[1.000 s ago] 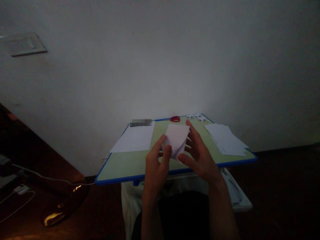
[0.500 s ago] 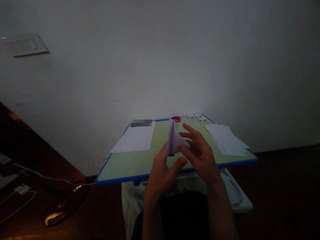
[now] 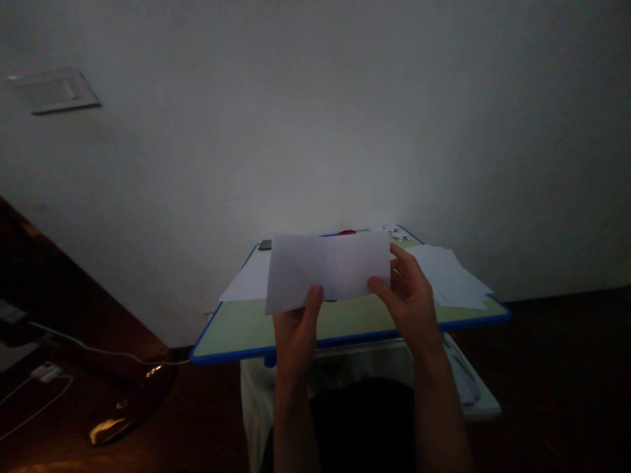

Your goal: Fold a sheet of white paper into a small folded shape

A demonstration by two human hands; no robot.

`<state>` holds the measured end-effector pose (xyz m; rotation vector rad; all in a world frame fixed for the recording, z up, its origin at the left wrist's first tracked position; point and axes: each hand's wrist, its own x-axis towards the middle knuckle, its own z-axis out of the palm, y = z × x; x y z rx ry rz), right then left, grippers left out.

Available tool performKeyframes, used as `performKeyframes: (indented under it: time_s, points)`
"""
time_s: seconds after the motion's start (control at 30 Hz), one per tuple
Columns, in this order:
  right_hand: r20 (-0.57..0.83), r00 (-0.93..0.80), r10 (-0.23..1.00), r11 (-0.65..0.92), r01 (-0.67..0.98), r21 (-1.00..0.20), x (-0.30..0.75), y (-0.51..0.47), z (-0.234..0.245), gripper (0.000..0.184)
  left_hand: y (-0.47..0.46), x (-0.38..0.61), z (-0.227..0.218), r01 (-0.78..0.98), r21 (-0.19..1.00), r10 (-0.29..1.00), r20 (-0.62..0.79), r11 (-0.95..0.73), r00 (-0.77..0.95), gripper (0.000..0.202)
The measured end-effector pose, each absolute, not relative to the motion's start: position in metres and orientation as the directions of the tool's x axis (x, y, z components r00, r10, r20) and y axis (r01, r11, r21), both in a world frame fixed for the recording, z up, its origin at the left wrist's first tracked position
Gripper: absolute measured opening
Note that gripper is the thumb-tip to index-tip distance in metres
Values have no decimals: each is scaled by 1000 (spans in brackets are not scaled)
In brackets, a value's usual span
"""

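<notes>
A white rectangular sheet of paper (image 3: 340,263) is held up above the table, its broad face toward me. A faint crease runs down near its middle. My left hand (image 3: 297,335) grips the lower edge left of centre, thumb in front and fingers behind. At the right end, my right hand (image 3: 409,299) pinches the sheet with its thumb in front; its other fingers are partly hidden behind the paper.
The table (image 3: 236,335) is pale green with a blue rim, against a wall. White sheets (image 3: 244,279) lie at its left, partly covered, and a paper stack (image 3: 448,276) at its right. Paper scraps (image 3: 399,232) and a red-handled item (image 3: 347,232) are at the back.
The paper, seen folded and nearly edge-on before, is now opened out flat facing me. My left hand has shifted left, and my right hand has moved to the paper's right end.
</notes>
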<state>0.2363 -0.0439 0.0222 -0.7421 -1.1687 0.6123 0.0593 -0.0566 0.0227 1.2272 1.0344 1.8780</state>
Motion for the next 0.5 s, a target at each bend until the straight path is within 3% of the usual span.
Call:
performKeyframes:
  time_s: [0.23,0.5]
  points:
    - [556,267,787,602,-136,-787,235,-47,28,50,-61,69,34,-148,898,877,350,-414,-329,53]
    - [500,225,836,543,-204,-815,233,-53,31,86,-48,63,22,-220,872,865,340,-436,-368,54]
